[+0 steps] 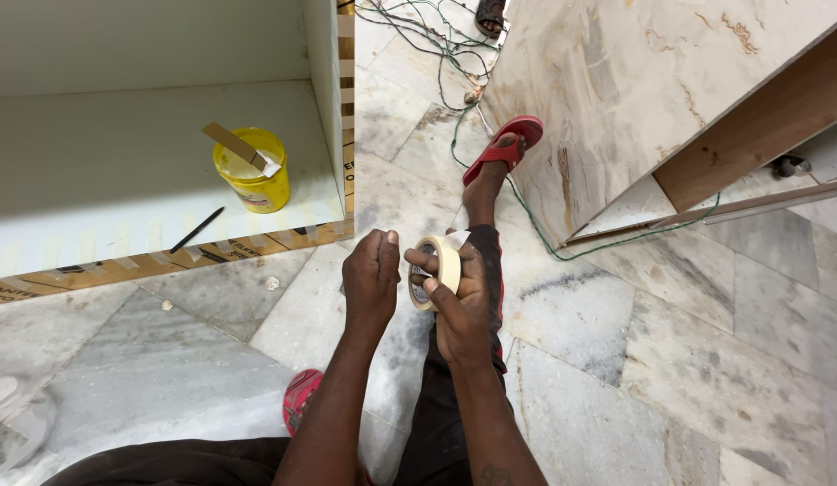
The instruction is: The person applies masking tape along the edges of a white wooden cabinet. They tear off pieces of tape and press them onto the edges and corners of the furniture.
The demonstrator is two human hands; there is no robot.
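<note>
The right hand (459, 301) is gripping a roll of cream masking tape (436, 272), fingers hooked through its core and the roll standing on edge above the person's outstretched leg. The left hand (370, 277) is hovering just beside the roll with its fingertips pinched together near the rim; whether they are pinching the loose tape end cannot be told. Both hands are working over a grey marble floor (616, 360). Beyond them, the foot is wearing a red flip-flop (506, 148), and a second red one (300, 399) is showing by the left forearm. To the left, a white cabinet panel (94, 171) is carrying a yellow glue tub (253, 171) with a wooden spatula resting in it, and a black pencil (197, 229) is lying near its edge. A green wire (535, 225) is trailing along a plywood board (634, 90).
</note>
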